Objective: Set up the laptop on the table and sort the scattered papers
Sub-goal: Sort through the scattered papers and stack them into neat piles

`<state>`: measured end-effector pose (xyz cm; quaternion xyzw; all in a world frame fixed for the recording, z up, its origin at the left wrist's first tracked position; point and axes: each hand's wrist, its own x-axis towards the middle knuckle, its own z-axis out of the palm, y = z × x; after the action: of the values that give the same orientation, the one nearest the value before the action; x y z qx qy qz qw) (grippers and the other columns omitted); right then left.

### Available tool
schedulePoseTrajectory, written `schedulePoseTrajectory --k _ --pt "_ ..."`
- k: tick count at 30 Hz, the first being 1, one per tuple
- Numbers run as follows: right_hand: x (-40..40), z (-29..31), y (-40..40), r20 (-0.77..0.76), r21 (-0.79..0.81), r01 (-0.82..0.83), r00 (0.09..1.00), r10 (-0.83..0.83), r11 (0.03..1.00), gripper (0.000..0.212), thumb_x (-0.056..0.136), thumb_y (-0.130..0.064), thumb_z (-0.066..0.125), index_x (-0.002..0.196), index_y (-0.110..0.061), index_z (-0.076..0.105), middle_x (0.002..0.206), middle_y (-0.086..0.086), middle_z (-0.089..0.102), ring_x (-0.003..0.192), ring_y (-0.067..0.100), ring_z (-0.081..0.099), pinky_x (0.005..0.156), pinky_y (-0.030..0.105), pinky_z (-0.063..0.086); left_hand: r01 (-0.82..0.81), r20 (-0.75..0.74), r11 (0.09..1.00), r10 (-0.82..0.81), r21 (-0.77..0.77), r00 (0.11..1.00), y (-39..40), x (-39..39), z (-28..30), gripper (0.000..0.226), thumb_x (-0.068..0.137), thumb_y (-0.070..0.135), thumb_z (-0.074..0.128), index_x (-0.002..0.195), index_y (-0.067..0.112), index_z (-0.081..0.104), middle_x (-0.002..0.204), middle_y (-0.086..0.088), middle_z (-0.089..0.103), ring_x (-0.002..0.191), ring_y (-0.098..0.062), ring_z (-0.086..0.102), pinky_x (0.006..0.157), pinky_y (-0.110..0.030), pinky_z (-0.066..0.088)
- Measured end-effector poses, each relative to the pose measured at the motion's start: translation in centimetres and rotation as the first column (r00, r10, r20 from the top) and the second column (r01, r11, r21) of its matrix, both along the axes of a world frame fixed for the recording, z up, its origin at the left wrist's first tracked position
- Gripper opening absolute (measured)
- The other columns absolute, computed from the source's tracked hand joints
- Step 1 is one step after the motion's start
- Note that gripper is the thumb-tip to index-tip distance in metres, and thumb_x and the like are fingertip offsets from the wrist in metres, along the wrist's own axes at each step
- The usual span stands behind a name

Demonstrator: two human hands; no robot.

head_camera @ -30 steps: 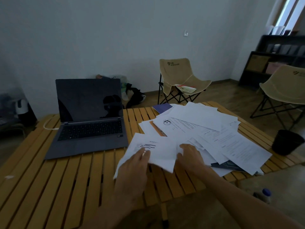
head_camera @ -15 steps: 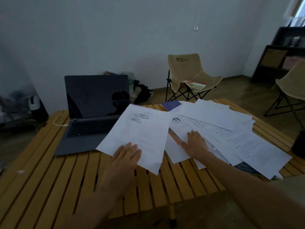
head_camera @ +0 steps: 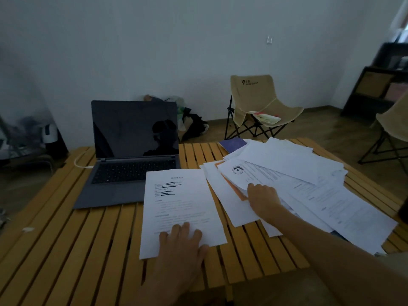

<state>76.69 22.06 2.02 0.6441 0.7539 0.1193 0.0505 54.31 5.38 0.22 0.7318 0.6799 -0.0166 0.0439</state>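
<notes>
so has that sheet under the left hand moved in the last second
Yes. The sheet went from overlapping the paper pile to lying flat beside it, its corner over the laptop, under the left hand.

The right hand's [head_camera: 263, 198] fingertips are tucked under a sheet of the scattered papers [head_camera: 293, 180], so its grip cannot be told. The single sheet [head_camera: 178, 208] covers the laptop's [head_camera: 132, 155] near right corner; its print is too blurred to read. The second chair [head_camera: 391, 127] is cut off by the right edge.
</notes>
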Motion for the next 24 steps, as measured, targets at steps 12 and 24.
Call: schedulePoseTrajectory --k 12,24 --pt "-2.3 2.5 -11.1 -0.099 0.275 -0.476 0.850 0.517 0.835 0.036 0.061 -0.001 0.082 0.089 -0.018 0.067 0.075 -0.003 0.067 0.065 0.016 0.064 0.055 0.026 0.046 0.113 0.079 0.826 -0.187 0.552 0.979 2.2 0.7 1.8 0.097 0.072 0.019 0.078 0.153 0.008 0.027 0.161 -0.018 0.019 0.149 -0.034 0.017 0.119 -0.052 0.014" --pt "2.3 1.5 -14.5 -0.571 0.009 -0.282 0.786 0.237 0.959 0.059 0.093 -0.068 0.024 0.102 -0.025 0.063 0.101 -0.009 0.064 0.091 0.008 0.056 0.082 0.030 0.047 0.459 -0.071 0.790 -0.473 0.405 0.878 3.7 2.8 -0.7 0.025 0.060 0.025 0.089 0.073 0.028 0.068 0.072 0.008 0.068 0.066 -0.010 0.065 0.069 -0.030 0.053"
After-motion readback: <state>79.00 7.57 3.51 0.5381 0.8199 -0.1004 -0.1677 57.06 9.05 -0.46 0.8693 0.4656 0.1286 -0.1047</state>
